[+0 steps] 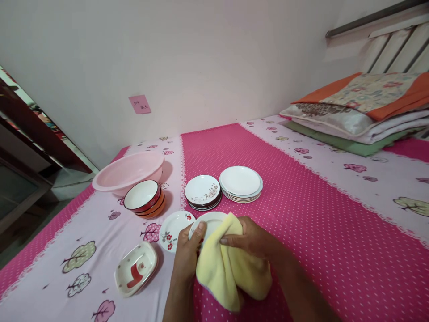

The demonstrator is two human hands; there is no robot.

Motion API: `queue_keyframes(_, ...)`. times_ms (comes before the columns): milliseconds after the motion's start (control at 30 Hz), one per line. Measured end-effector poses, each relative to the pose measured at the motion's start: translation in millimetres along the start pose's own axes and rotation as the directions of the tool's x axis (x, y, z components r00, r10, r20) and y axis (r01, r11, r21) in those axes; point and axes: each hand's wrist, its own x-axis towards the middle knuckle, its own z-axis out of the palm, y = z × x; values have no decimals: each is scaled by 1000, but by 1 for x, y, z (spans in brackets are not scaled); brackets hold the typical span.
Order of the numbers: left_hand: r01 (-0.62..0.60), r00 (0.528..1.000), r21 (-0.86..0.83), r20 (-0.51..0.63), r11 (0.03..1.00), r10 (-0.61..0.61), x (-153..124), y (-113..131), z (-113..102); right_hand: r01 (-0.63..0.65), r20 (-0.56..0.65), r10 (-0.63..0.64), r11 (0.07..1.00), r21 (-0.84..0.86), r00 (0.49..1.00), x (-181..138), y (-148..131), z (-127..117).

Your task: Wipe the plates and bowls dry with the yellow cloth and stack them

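My left hand [186, 256] grips the edge of a small white plate [210, 221], thumb on its rim. My right hand [250, 239] presses a yellow cloth [228, 270] against that plate, fingers closed on the cloth. The cloth hangs down over the bed in front of me. Just left of the held plate lies a small white plate with red flowers [173, 228].
On the pink bedsheet [318, 214] sit a stack of flowered plates [202, 191], a stack of plain white plates [240, 182], stacked red and orange bowls [143, 198], a pink basin [129, 170] and a rectangular dish [136, 268]. Folded bedding [362, 107] lies at the far right.
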Motion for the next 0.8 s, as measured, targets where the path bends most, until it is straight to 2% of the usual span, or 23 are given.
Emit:
queue_keyframes(100, -50, 981, 5, -186, 999, 50, -1, -4, 3, 57, -50, -54, 997, 57, 997, 6, 5, 8)
queue_keyframes(167, -20, 942, -1, -334, 1000, 19, -2, -7, 4, 78, -85, -69, 991, 108, 994, 9, 6, 14)
queue_keyframes(233, 18, 921, -21, -389, 1000, -25, -2, -8, 5, 92, -97, -79, 985, 145, 992, 9, 5, 18)
queue_keyframes(267, 16, 937, -26, -349, 1000, -24, -1, -8, 5, 98, -102, -83, 984, 149, 991, 9, 4, 17)
queue_keyframes(333, -14, 986, -26, -169, 1000, 10, -1, -4, 4, 92, -99, -81, 989, 117, 992, 5, 0, 12)
queue_keyframes(367, -47, 996, -12, -83, 999, 45, -1, -1, 3, 72, -82, -65, 994, 86, 994, 2, -2, 8)
queue_keyframes(467, -154, 984, 152, 108, 976, 139, -1, 10, 0, -33, -4, 33, 998, -60, 999, -8, -5, -7)
queue_keyframes(567, -198, 952, 350, 292, 916, 94, -4, 17, -2, -90, 52, 101, 980, -177, 994, -15, -4, -15)
queue_keyframes(667, -202, 948, 379, 306, 903, 84, -6, 17, 1, -90, 29, 97, 976, -196, 995, -15, -5, -12)
queue_keyframes(800, -217, 974, 253, 127, 943, 190, -7, 13, 5, 16, -30, -22, 984, -179, 999, -6, -7, -1)
